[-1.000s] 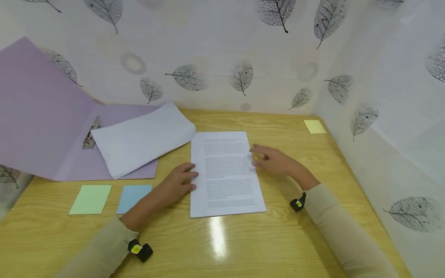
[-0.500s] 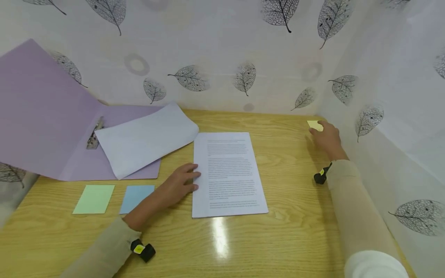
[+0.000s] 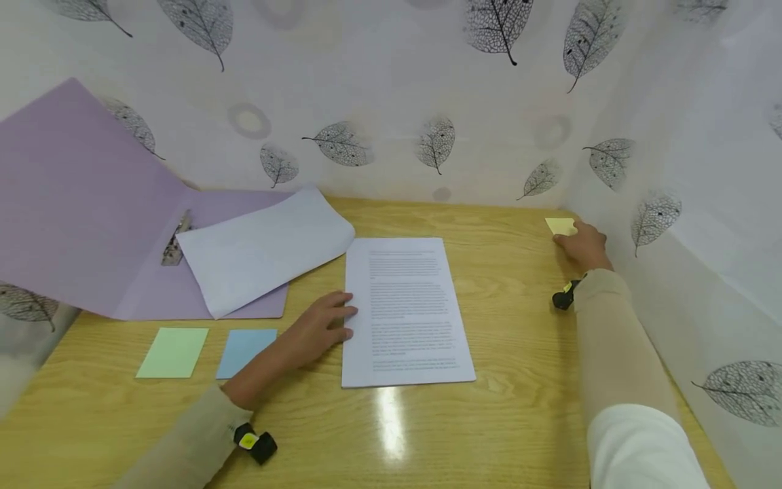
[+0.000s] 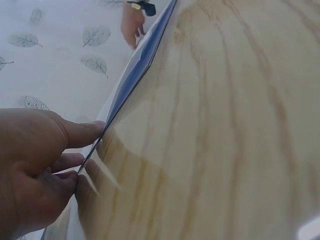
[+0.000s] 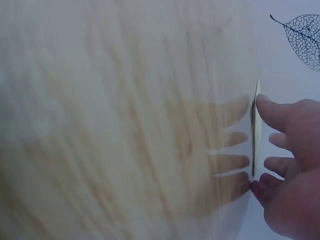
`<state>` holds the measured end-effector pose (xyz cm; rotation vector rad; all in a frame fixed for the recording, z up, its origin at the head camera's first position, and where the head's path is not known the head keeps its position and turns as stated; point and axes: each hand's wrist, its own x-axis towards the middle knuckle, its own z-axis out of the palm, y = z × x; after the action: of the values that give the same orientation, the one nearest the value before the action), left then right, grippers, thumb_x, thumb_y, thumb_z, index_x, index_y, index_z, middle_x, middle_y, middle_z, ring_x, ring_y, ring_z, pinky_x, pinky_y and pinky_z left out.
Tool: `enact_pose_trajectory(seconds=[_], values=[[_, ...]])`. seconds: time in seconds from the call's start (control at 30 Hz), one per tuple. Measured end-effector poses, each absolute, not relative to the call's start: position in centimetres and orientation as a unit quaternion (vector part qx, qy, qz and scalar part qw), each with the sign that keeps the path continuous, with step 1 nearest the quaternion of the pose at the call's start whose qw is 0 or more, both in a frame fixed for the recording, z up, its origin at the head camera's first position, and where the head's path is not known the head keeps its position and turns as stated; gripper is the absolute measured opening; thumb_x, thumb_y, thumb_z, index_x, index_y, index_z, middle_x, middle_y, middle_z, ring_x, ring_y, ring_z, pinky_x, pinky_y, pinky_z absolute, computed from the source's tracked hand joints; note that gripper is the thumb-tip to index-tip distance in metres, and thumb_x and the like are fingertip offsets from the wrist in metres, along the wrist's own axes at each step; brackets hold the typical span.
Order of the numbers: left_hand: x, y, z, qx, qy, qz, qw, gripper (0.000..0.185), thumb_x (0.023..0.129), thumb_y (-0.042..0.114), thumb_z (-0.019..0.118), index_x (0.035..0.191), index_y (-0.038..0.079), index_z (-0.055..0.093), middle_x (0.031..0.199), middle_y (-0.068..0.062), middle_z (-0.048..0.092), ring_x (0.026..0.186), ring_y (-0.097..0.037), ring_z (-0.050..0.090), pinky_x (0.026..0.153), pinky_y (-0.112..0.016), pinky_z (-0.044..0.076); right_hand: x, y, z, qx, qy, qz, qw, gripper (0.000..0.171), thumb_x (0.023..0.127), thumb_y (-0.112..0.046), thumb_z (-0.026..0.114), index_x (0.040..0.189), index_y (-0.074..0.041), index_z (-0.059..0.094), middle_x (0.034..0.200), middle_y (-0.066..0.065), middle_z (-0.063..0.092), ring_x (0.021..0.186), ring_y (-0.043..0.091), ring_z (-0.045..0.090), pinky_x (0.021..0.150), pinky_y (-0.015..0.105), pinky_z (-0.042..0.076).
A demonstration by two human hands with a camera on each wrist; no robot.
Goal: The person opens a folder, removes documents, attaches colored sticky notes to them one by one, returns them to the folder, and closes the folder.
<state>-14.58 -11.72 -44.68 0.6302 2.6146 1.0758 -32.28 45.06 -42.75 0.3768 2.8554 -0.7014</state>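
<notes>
My left hand (image 3: 314,331) rests at the left edge of a stack of printed paper (image 3: 406,312), fingertips on the sheet's margin. In the left wrist view the thumb and fingers of that hand (image 4: 37,170) lie along a thin edge close to the tabletop. At the table's far right corner my right hand (image 3: 585,244) holds a pad of yellow sticky notes (image 3: 558,225) between thumb and fingers. The right wrist view shows the hand's thumb at one end of the thin pad (image 5: 255,130) and the fingers toward the other end, all low on the table.
An open purple folder (image 3: 116,197) with a metal clip (image 3: 177,239) stands at the left, a loose white sheet (image 3: 263,251) lying across it. Green sticky notes (image 3: 173,353) and blue sticky notes (image 3: 246,353) lie before it. A leaf-patterned curtain (image 3: 379,88) borders the wooden table (image 3: 513,380).
My right hand has left the paper's right edge, reached to the far right corner and closed its fingers about the yellow sticky notes. The left hand has stayed on the paper.
</notes>
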Motion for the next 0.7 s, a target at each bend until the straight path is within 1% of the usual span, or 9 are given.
enact_pose_trajectory(seconds=[0.07, 0.13, 0.23, 0.33, 0.47, 0.57, 0.63, 0.7], values=[[-14.5, -11.7, -44.7, 0.212, 0.896, 0.369, 0.124, 0.048, 0.098, 0.016, 0.067, 0.141, -0.001, 0.056, 0.161, -0.016, 0.034, 0.152, -0.039, 0.023, 0.121, -0.057, 0.025, -32.4, 45.4, -43.0, 0.129, 0.960, -0.230, 0.090, 0.083, 0.103, -0.042, 0.048, 0.156, 0.011, 0.010, 0.157, 0.040, 0.016, 0.138, 0.065, 0.013, 0.115, 0.068, 0.018], [-14.5, -11.7, -44.8, 0.209, 0.896, 0.371, 0.125, 0.048, 0.098, 0.016, 0.067, 0.141, -0.001, 0.056, 0.162, -0.015, 0.034, 0.152, -0.038, 0.023, 0.121, -0.057, 0.025, -32.4, 45.6, -43.2, 0.136, 0.958, -0.234, 0.092, 0.084, 0.103, -0.043, 0.048, 0.156, 0.010, 0.010, 0.158, 0.039, 0.016, 0.138, 0.064, 0.013, 0.115, 0.068, 0.018], [-14.5, -11.7, -44.9, 0.211, 0.896, 0.371, 0.124, 0.048, 0.098, 0.016, 0.067, 0.141, 0.000, 0.056, 0.162, -0.014, 0.034, 0.152, -0.038, 0.023, 0.121, -0.057, 0.026, -32.6, 46.0, -43.6, 0.149, 0.953, -0.246, 0.094, 0.085, 0.103, -0.046, 0.048, 0.158, 0.006, 0.009, 0.160, 0.037, 0.014, 0.140, 0.063, 0.010, 0.116, 0.068, 0.017], [-14.5, -11.7, -44.9, 0.211, 0.895, 0.372, 0.124, 0.048, 0.098, 0.016, 0.067, 0.141, 0.000, 0.056, 0.162, -0.014, 0.034, 0.152, -0.038, 0.023, 0.121, -0.057, 0.025, -32.7, 46.1, -44.0, 0.148, 0.953, -0.250, 0.087, 0.085, 0.103, -0.046, 0.049, 0.158, 0.005, 0.010, 0.160, 0.036, 0.014, 0.142, 0.063, 0.008, 0.117, 0.068, 0.015], [-14.4, -11.7, -44.8, 0.207, 0.895, 0.373, 0.126, 0.048, 0.098, 0.017, 0.067, 0.141, 0.001, 0.056, 0.162, -0.013, 0.035, 0.153, -0.037, 0.023, 0.121, -0.057, 0.025, -32.9, 46.0, -44.2, 0.155, 0.950, -0.263, 0.068, 0.082, 0.101, -0.042, 0.053, 0.159, 0.002, 0.015, 0.160, 0.037, 0.014, 0.142, 0.063, 0.011, 0.117, 0.068, 0.016], [-14.4, -11.7, -44.7, 0.204, 0.895, 0.376, 0.130, 0.047, 0.098, 0.018, 0.067, 0.141, 0.001, 0.056, 0.162, -0.013, 0.035, 0.153, -0.036, 0.022, 0.121, -0.057, 0.025, -32.8, 45.7, -44.2, 0.168, 0.945, -0.278, 0.048, 0.080, 0.099, -0.036, 0.058, 0.159, 0.000, 0.019, 0.157, 0.042, 0.010, 0.140, 0.063, 0.013, 0.116, 0.068, 0.019], [-14.4, -11.7, -44.6, 0.203, 0.894, 0.377, 0.129, 0.047, 0.098, 0.017, 0.067, 0.141, 0.001, 0.057, 0.162, -0.013, 0.035, 0.153, -0.037, 0.022, 0.121, -0.057, 0.025, -32.8, 45.5, -44.1, 0.178, 0.936, -0.303, 0.032, 0.076, 0.097, -0.026, 0.061, 0.158, 0.000, 0.023, 0.156, 0.042, 0.008, 0.141, 0.060, 0.013, 0.116, 0.066, 0.021], [-14.4, -11.8, -44.6, 0.204, 0.895, 0.377, 0.126, 0.048, 0.098, 0.017, 0.067, 0.141, 0.001, 0.057, 0.161, -0.014, 0.035, 0.153, -0.037, 0.023, 0.121, -0.057, 0.025, -32.7, 45.2, -43.8, 0.185, 0.926, -0.327, 0.018, 0.072, 0.095, -0.017, 0.061, 0.157, 0.000, 0.027, 0.157, 0.039, 0.011, 0.141, 0.056, 0.016, 0.117, 0.062, 0.024]])
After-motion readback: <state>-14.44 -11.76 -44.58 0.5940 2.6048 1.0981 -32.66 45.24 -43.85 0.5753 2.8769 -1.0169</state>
